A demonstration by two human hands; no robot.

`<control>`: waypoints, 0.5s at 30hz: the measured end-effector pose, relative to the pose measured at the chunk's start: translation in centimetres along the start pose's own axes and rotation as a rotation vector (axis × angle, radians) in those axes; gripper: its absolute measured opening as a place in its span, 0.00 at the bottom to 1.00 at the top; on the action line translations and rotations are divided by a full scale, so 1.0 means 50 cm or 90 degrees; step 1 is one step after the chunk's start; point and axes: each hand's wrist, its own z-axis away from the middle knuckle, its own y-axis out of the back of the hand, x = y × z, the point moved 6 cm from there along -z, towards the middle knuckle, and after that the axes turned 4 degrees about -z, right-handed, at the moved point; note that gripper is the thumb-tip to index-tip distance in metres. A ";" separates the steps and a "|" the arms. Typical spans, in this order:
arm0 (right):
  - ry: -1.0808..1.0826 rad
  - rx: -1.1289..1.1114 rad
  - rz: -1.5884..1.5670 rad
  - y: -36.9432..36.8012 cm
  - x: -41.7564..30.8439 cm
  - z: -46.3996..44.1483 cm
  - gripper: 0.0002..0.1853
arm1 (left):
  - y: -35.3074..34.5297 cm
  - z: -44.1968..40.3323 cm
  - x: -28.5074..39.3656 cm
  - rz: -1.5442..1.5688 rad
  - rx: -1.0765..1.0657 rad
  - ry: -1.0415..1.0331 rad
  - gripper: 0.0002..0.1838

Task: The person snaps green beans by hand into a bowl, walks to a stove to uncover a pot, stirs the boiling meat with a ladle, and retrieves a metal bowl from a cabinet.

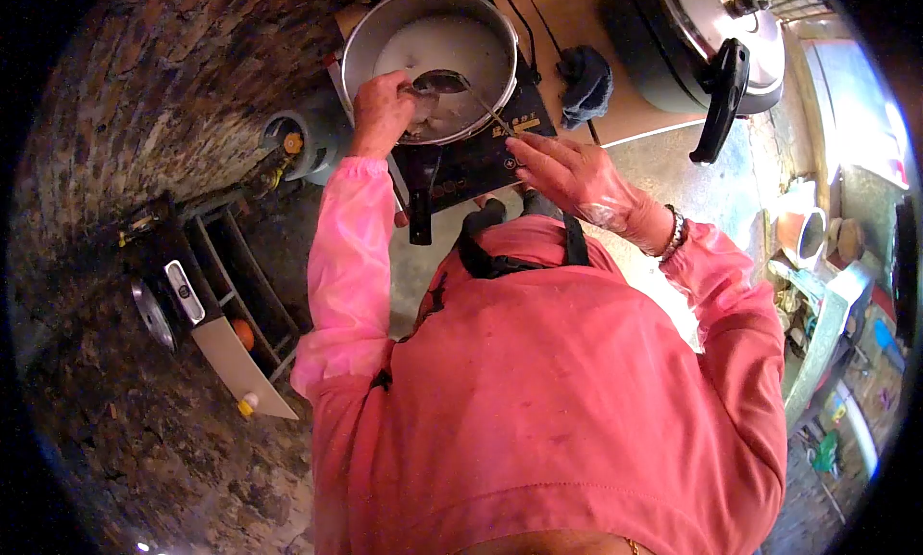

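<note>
A wide metal pot (508, 45) with whitish liquid and some pieces in it stands on a black induction cooker (452, 175). My left hand (383, 111) is over the pot's left rim, its fingers pinched beside the bowl of a ladle (440, 82); whatever they hold is too small to make out. The ladle's dark bowl is over the liquid, and its thin handle slants down to the right across the rim. My right hand (567, 170) is closed round the handle's end, just off the pot's lower right side.
A large pressure cooker (663, 55) with a black handle stands at the upper right. A dark blue cloth (585, 84) lies on the wooden counter (635, 117) between the two pots. Left of the cooker is a grey gas cylinder (322, 137); the pot's black handle (420, 218) points towards me.
</note>
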 end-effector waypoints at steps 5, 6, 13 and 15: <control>0.018 -0.019 -0.005 0.029 -0.011 0.017 0.21 | -0.009 -0.006 -0.017 -0.027 -0.009 0.019 0.08; 0.004 -0.025 -0.011 0.033 -0.013 0.024 0.20 | -0.011 -0.005 -0.031 -0.020 0.004 0.030 0.08; -0.241 0.051 -0.127 0.049 0.051 0.035 0.15 | 0.005 -0.002 -0.021 -0.017 0.029 0.056 0.07; -0.299 0.131 -0.250 0.042 0.067 0.042 0.15 | -0.003 -0.001 -0.024 -0.017 0.027 0.079 0.08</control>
